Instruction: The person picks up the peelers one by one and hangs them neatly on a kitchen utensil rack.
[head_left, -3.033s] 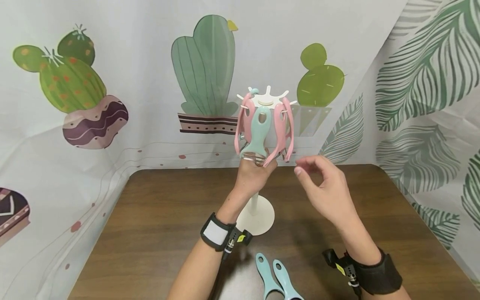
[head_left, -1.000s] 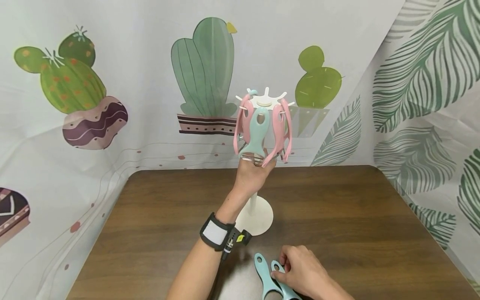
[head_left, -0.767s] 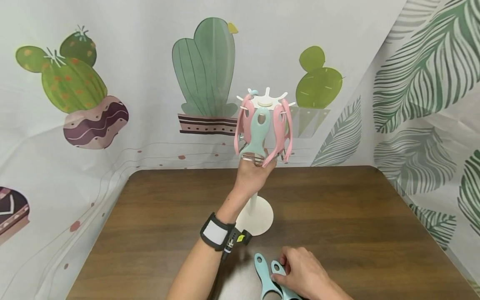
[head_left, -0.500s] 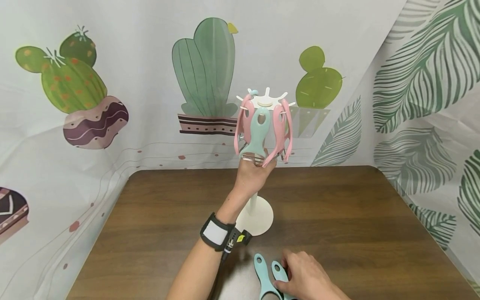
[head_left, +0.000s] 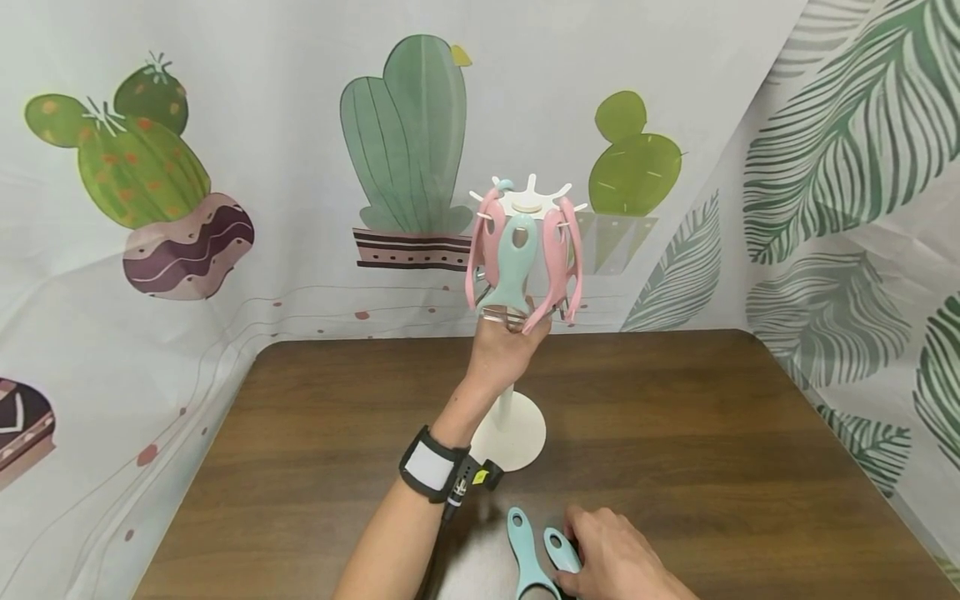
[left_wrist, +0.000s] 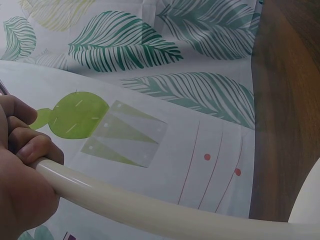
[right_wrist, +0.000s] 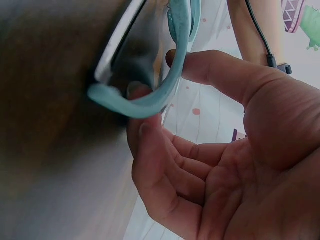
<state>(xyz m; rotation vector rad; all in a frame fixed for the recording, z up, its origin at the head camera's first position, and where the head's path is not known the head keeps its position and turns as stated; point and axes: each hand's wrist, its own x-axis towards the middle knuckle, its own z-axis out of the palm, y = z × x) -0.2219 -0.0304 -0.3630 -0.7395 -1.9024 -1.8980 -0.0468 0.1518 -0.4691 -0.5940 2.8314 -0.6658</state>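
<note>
A white rack (head_left: 521, 437) with a round base stands upright on the table. My left hand (head_left: 501, 354) grips its post (left_wrist: 115, 197) just below the hanging tools. From the spoked top hang several pink peelers (head_left: 554, 254) and a teal peeler (head_left: 516, 267) facing me. At the front, my right hand (head_left: 617, 554) pinches a second teal peeler (head_left: 559, 547) between thumb and fingers; its forked head and metal blade show in the right wrist view. Another teal peeler (head_left: 522, 542) lies just left of it, its head cut off by the frame's lower edge.
The brown wooden table (head_left: 322, 450) reaches back to a cloth backdrop (head_left: 285, 150) printed with cacti and leaves. A black strap (head_left: 433, 467) with a small camera and cable sits on my left wrist, close to the rack's base.
My right hand has come down from beside the rack to the front teal peelers. It has taken hold of the right one and drawn it slightly toward me, apart from its neighbour.
</note>
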